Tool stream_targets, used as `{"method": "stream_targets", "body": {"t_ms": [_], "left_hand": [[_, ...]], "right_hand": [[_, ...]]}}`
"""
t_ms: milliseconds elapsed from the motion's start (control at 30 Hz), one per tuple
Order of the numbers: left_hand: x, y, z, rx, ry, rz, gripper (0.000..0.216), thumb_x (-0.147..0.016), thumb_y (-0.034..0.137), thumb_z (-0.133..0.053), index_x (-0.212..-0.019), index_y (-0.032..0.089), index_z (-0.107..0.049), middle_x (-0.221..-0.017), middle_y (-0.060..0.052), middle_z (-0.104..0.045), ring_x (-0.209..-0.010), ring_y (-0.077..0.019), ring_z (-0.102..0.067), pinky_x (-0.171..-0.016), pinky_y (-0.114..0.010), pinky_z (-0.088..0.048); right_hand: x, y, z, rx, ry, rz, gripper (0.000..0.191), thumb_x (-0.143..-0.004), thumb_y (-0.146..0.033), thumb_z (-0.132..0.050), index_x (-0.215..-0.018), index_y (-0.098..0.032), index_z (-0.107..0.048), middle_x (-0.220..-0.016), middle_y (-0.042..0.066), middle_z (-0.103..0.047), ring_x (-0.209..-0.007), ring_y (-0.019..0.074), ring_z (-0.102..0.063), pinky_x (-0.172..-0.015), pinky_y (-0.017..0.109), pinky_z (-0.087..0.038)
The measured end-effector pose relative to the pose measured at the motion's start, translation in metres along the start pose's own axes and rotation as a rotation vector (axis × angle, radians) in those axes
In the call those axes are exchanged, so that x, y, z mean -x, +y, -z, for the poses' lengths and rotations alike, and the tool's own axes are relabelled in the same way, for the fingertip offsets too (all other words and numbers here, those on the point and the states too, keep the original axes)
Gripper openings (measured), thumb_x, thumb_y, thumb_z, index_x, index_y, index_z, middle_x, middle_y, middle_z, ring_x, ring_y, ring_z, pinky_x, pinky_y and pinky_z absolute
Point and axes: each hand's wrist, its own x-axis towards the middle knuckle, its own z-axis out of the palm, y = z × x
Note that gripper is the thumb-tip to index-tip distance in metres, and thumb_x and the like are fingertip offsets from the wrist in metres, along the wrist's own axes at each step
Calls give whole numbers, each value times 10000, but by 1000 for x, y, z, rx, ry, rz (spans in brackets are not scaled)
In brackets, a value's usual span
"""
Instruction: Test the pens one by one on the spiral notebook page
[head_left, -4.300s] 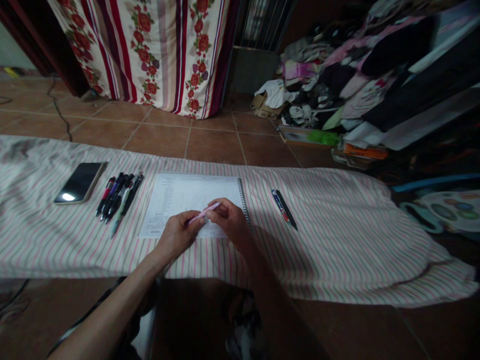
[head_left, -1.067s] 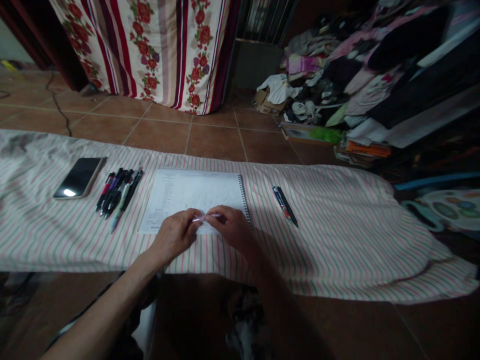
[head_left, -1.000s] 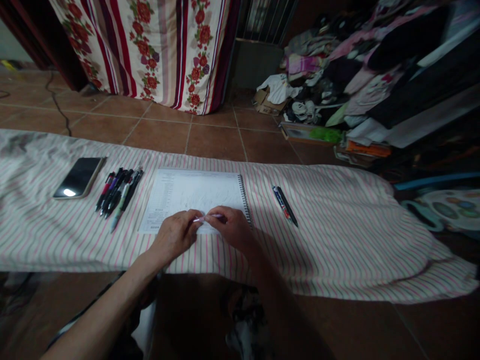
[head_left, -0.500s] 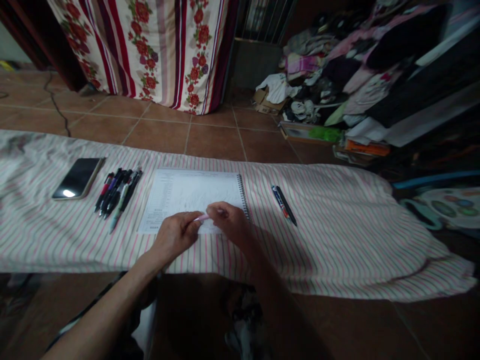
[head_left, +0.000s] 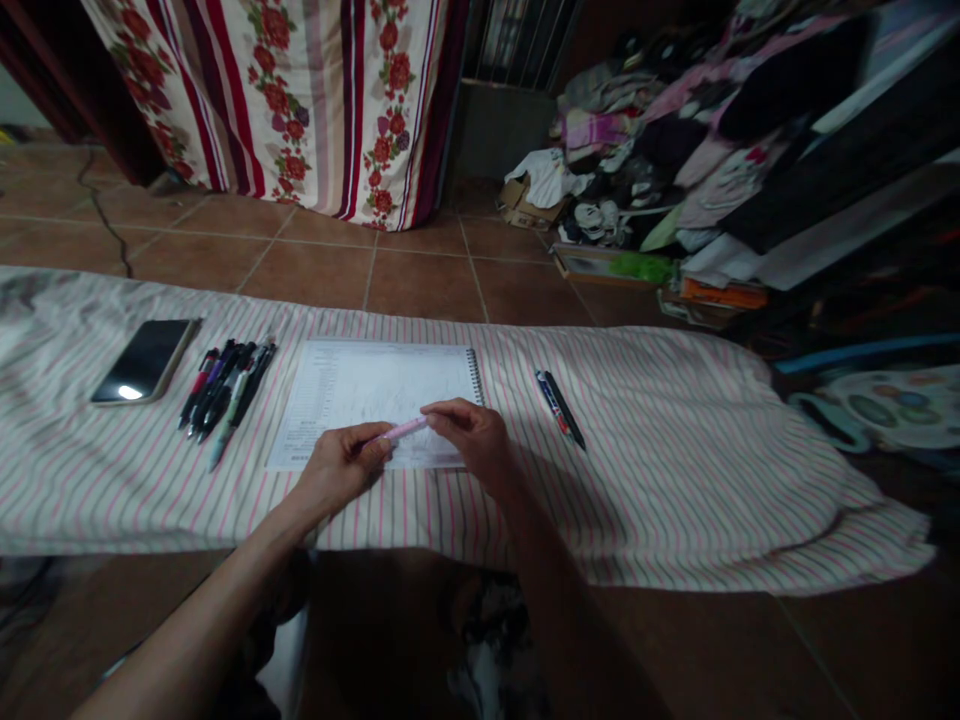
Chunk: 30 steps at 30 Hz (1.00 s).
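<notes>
Print [head_left: 306, 438] on the notebook [head_left: 390, 375] beneath the pink pen [head_left: 406, 429] is illegibly small.

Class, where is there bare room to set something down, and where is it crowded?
The widest bare patch is the striped cloth between the two pens and its right end. Another lies in front of the phone. Crowded: the pen bunch beside the notebook, where left hand and right hand hold a pink pen.

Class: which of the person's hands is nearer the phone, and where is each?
Left. The left hand is right of the phone, beyond the pen pile; the right hand is farther right, at the right end of the pink pen.
</notes>
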Motion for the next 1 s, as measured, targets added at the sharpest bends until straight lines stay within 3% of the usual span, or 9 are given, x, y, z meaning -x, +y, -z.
{"method": "stream_targets", "body": {"t_ms": [133,367,533,667,800,900,1000], "left_hand": [[2,0,0,-25,3,-20,390,-820,426,-506,-1008,125,-668,-591,4,-577,-490,-103,-478,-462,-224,-380],[6,5,4,-405,93,-206,334,-868,372,-441,-1002,190,-686,-738,-37,-684,-699,-183,-626,-623,-286,-472],[6,8,3,-585,166,-348,325,-879,304,-417,-1040,184,-673,-811,-60,-704,-747,-185,-636,-671,-299,-490],[6,10,4,-668,171,-425,312,-879,275,-412,-1024,182,-672,-774,-55,-693,-721,-169,-627,-661,-282,-493],[5,9,7,-638,189,-387,324,-874,307,-421,-1026,181,-677,-802,-65,-703,-749,-188,-642,-681,-299,-502],[4,6,8,-506,185,-254,340,-860,349,-445,-1026,173,-683,-864,-73,-719,-792,-213,-657,-692,-316,-504],[2,2,6,-345,126,-137,375,-848,392,-455,-1031,155,-683,-787,-62,-721,-720,-208,-657,-632,-304,-499]], "right_hand": [[1,-4,-2,39,31,-43,199,-743,-350,-595,-805,-198,-706,-744,19,-705,-674,146,-618,-616,251,-460],[6,-10,-9,211,59,-20,216,-775,-395,-564,-706,-202,-632,-660,5,-652,-641,144,-586,-610,248,-427],[6,-6,-16,382,147,60,302,-812,-424,-518,-606,-203,-518,-565,-22,-542,-548,113,-493,-565,237,-355],[4,-3,-21,425,171,36,360,-819,-439,-499,-552,-205,-445,-527,-38,-484,-514,101,-430,-532,235,-309],[3,-2,-21,307,139,4,353,-812,-459,-508,-574,-199,-503,-520,-42,-480,-514,102,-442,-523,230,-322],[2,-1,-21,107,92,-18,276,-804,-431,-521,-738,-191,-638,-621,-16,-591,-581,117,-522,-551,225,-384],[1,1,-22,-28,91,-19,240,-766,-369,-565,-875,-195,-688,-754,15,-674,-655,132,-581,-592,233,-432]]}}
